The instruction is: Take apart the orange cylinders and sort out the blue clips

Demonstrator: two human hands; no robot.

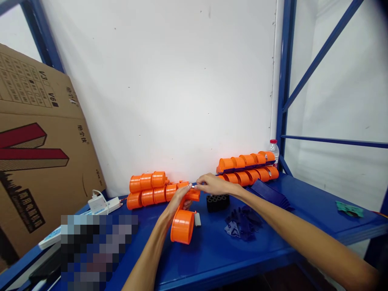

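My left hand (176,202) is closed around an orange plastic part (182,227), whose round drum-like end hangs toward the front of the blue table. A small light-grey flat piece (197,219) sticks out beside the drum. My right hand (214,184) reaches in from the right, its fingertips pinched together at the upper end of the orange part, close to my left thumb. Between thumb and fingers shows a small whitish thing (193,186), too small to name. Just behind my left hand lie rows of orange cylinders (147,197).
A black block with round holes (217,203) and dark blue flat pieces (244,222) lie right of my hands. More orange cylinders (242,178) and a bottle (273,151) stand at the back right. A power strip (110,206) and a large cardboard box (45,141) are left.
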